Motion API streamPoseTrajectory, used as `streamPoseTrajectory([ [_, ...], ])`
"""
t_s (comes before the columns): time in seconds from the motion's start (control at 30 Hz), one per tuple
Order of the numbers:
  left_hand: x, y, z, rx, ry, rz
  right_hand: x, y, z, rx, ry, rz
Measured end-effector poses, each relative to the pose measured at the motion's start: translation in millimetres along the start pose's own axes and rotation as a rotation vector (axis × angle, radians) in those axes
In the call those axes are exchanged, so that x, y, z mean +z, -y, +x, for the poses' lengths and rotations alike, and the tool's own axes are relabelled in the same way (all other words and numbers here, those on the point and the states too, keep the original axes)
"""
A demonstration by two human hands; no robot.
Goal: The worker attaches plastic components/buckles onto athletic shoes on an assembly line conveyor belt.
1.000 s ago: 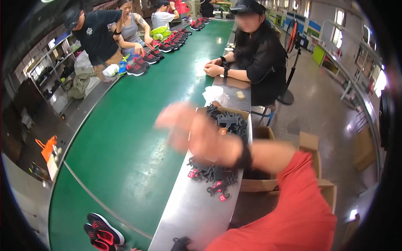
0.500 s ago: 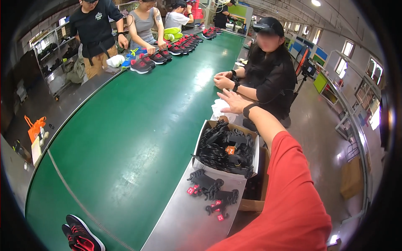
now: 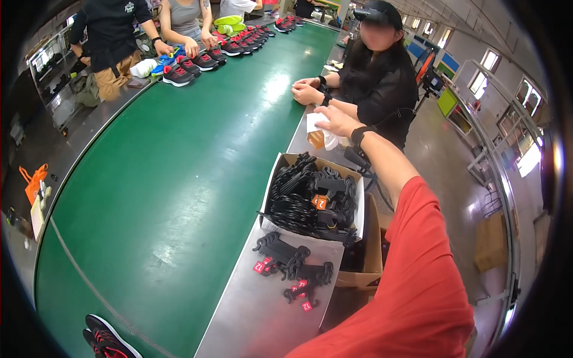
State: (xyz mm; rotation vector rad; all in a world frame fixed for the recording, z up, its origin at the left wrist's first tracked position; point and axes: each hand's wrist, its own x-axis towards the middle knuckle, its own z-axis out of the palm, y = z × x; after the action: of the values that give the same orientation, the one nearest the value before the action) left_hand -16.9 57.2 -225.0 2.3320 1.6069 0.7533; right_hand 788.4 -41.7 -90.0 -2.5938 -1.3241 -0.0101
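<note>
My right hand (image 3: 339, 122), at the end of a red-sleeved arm with a black wristband, has its fingers closed on a crumpled white sheet (image 3: 330, 139), either tissue or thin plastic. An orange-brown object (image 3: 316, 139) shows just below the sheet, too covered to name. Nearer to me stands an open white box (image 3: 360, 209) full of black plastic shoe hangers (image 3: 292, 203). More black hangers (image 3: 282, 250), some with red tags, lie loose on the metal table (image 3: 239, 316). My left hand is outside the picture.
A green conveyor belt (image 3: 179, 179) runs along the left side, with a pair of black-red shoes (image 3: 110, 337) near and a row of shoes (image 3: 203, 61) far. Across the table's far end sits a person in black (image 3: 382, 77). A cardboard box (image 3: 371, 262) stands under the white box.
My right hand has gone from spread fingers over the white sheet to gripping it. More of the orange-brown object now shows. The whole view has shifted slightly.
</note>
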Motion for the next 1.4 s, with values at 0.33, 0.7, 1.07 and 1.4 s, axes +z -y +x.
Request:
streamPoseTrajectory([
  [0.33, -2, -11, 2, 0.007, 0.004, -0.018, 24, 4, -20, 0.048, 0.135, -0.089],
  [0.7, 5, -13, 3, -0.039, -0.007, 0.034, 36, -15, -13, -0.145, 0.075, -0.369],
  [1.07, 0, -14, 4, -0.056, 0.012, 0.025, 31, -2, -15, -0.053, 0.151, -0.235],
  [1.4, -1, -18, 5, -0.021, 0.013, -0.032, -10, -18, 4, -0.109, -0.358, -0.139],
])
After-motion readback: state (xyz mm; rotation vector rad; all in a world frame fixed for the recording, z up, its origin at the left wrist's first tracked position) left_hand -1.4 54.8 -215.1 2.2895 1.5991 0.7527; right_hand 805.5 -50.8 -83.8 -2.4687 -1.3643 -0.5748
